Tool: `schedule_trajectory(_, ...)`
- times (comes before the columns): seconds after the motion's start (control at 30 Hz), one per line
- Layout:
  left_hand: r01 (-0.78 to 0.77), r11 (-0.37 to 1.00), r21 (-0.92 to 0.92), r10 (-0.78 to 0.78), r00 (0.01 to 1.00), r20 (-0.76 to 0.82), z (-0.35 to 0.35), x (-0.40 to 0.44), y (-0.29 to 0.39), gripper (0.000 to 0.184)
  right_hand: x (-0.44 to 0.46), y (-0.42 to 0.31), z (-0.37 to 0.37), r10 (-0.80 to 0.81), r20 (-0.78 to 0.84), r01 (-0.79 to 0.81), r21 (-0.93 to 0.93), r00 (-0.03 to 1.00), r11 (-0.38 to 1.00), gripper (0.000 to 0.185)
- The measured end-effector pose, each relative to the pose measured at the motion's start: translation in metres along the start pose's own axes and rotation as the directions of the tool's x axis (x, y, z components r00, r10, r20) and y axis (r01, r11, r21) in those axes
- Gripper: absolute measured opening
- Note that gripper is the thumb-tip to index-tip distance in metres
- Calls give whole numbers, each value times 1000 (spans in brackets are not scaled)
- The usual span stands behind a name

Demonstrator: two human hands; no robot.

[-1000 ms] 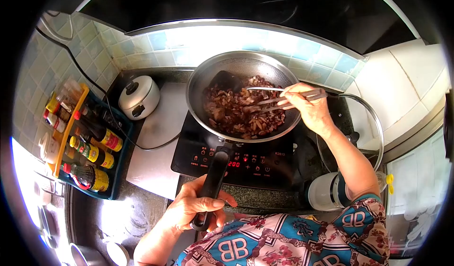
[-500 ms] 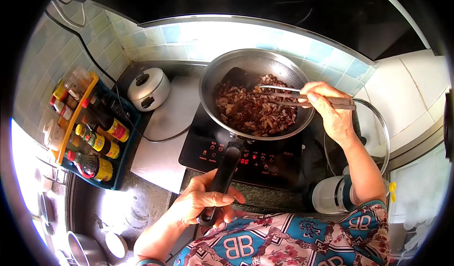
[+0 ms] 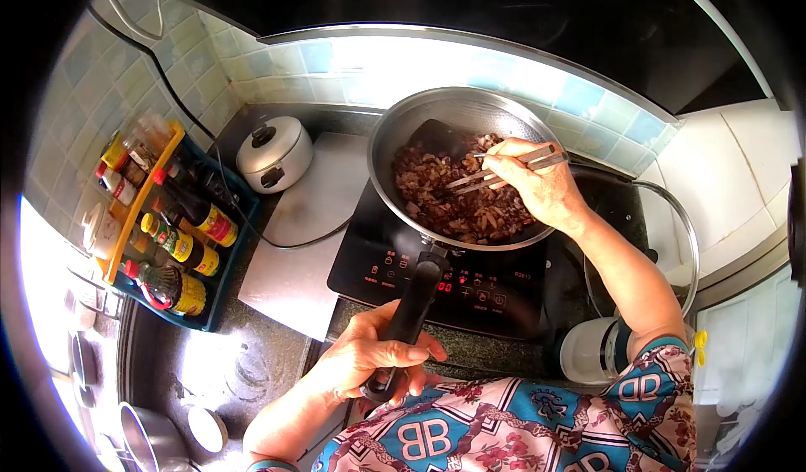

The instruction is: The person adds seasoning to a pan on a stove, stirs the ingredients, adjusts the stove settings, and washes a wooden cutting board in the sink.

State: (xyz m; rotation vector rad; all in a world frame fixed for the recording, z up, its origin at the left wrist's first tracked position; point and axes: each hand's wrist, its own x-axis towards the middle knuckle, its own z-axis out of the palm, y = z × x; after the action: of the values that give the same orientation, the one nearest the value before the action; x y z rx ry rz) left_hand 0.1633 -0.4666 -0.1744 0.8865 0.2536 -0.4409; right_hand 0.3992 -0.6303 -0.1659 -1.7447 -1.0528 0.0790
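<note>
Food (image 3: 489, 220), chopped small and dark brown, lies in the pan (image 3: 508, 109) just above the middle of the frame, over the black cooktop (image 3: 512, 321). Standing here, I'd judge the work to be partway along: the pieces are cut, in the pan and coloured, and the cooktop's red digits (image 3: 445, 287) are lit. Whatever stirring remains I can only guess at, though all the food I can make out is in the pan, so it doesn't strike me as finished.

Over the pan's right side, the right hand (image 3: 544, 188) has its fingers pinching a pair of chopsticks (image 3: 547, 159), tips down among the pieces. Towards the bottom centre, the left hand (image 3: 363, 356) has its fingers curled about the black handle (image 3: 417, 292), thumb laid across it and forefinger poking out beyond.

Some things escape me. The right hand covers part of the food, and a pale sliver beside its fingertips could be some utensil; I can't tell. Nor can I make out the dark flat shape (image 3: 438, 138) at the pan's upper left. The handle seems to block the front of the red reading. At lower right the forearm hides part of a jug (image 3: 585, 350), and at lower left glare washes out the frame's edge.
</note>
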Motion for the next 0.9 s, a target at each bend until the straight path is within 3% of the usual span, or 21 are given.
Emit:
schedule_trajectory(0.03,-1,1000,0,1,1000,0,0,0,0,64,0,-2,-3,105,-11,-104,57,994,993,19)
schedule_trajectory(0.13,-25,1000,-11,25,1000,-13,-1,2,-1,73,-1,-15,-15,1,-127,22,180,992,983,15)
schedule_trajectory(0.2,-25,1000,-11,25,1000,-9,-2,3,-2,72,-5,-26,-22,7,-147,11,125,989,992,15)
schedule_trajectory(0.27,-13,1000,5,13,1000,-4,0,1,1,67,-12,-30,-27,89,-66,-89,-6,994,996,15)
schedule_trajectory(0.33,-9,1000,12,9,1000,5,-1,1,1,61,-21,-17,-22,-10,-1,10,103,1000,995,9)
schedule_trajectory(0.4,-16,998,-59,15,1000,-7,-4,3,-3,69,-27,-4,-24,-84,94,92,-81,992,993,5)
schedule_trajectory(0.53,1,999,-49,-1,1000,4,-4,2,-1,68,-36,-4,-34,-198,-60,187,-154,978,970,5)
schedule_trajectory(0.6,2,998,-58,-2,1000,-7,-5,1,0,69,-38,-16,-38,-196,-62,174,-255,979,951,5)
schedule_trajectory(0.7,0,1000,-7,0,1000,-7,-5,0,-1,71,-44,-1,-30,-236,112,261,-357,965,897,10)
schedule_trajectory(0.73,-15,1000,-19,15,1000,-7,-5,-1,-1,71,-47,6,-25,-340,176,382,-392,924,837,11)
schedule_trajectory(0.83,-16,999,-52,16,1000,-4,-6,-1,-4,70,-54,5,-18,-349,169,388,-360,922,849,13)
schedule_trajectory(0.9,-10,999,-47,12,1000,28,-9,0,-6,65,-54,4,-19,-369,319,477,-407,873,779,23)
